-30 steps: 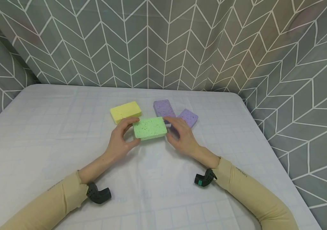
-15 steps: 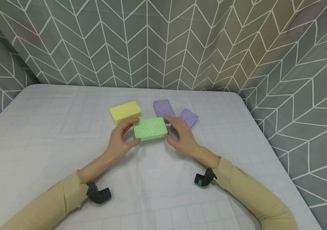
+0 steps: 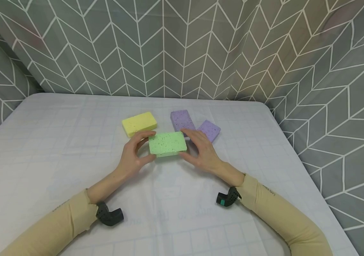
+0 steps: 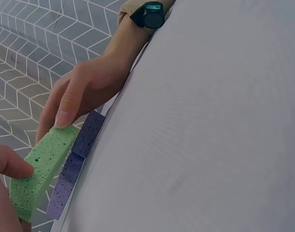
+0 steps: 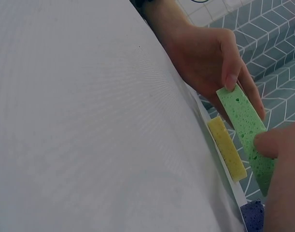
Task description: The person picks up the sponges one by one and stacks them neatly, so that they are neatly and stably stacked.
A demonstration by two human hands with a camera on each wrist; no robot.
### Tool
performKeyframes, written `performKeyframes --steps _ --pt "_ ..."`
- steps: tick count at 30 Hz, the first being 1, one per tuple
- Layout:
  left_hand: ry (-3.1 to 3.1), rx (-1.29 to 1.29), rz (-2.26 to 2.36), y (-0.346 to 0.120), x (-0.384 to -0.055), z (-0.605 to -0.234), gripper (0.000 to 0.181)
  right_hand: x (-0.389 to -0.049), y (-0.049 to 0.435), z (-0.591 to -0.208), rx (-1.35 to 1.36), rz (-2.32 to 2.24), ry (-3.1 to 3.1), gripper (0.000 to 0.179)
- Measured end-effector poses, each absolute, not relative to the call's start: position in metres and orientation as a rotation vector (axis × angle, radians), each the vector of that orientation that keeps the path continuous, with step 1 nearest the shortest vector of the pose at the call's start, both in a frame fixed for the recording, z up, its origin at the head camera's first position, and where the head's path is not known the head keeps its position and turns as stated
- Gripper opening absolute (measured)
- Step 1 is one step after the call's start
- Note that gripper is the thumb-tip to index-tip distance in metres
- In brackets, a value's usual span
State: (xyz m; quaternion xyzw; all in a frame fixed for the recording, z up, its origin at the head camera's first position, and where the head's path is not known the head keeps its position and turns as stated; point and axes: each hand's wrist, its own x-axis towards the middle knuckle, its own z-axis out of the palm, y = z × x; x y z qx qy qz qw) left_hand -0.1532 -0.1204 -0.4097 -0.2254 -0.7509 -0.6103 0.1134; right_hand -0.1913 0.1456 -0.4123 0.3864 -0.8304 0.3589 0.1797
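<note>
A green speckled sponge (image 3: 167, 143) is held between my two hands, raised above the white table. My left hand (image 3: 132, 155) pinches its left end, thumb on the near edge and fingers at the far edge. At the right end my right hand (image 3: 203, 152) grips it the same way, thumb tip on the near side. Both wrist views show the sponge's edge, with a thumb pressed near each end. Just behind it in the head view lie a yellow sponge (image 3: 139, 123) to the left and a purple sponge (image 3: 182, 120) to the right.
A second purple sponge (image 3: 210, 130) lies right of the first, partly behind my right hand. The white covered table (image 3: 57, 142) ends at a grey patterned curtain (image 3: 175, 49) at the back and sides. Black wrist cameras (image 3: 109, 215) stick out from both sleeves.
The green sponge has come down very slightly in the head view. My right thumb has moved left, from the sponge's corner onto its near edge. My left hand is nearly unchanged.
</note>
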Motion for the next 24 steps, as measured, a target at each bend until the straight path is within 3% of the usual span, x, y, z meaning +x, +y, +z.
performKeyframes --steps 4,12,24 --pt "-2.197 -0.693 -1.797 -0.1205 -0.1530 -0.4097 0.069 -0.1916 0.1456 -0.4127 1.093 0.993 -2.365 0.082" --pt "-2.208 -0.762 -1.793 -0.1213 -0.1541 -0.4108 0.070 -0.1918 0.1473 -0.4136 1.116 1.006 -2.349 0.076" --pt "-2.247 -0.801 -1.764 -0.1194 -0.1559 -0.4122 0.072 -0.1928 0.1489 -0.4149 1.114 1.046 -2.317 0.082"
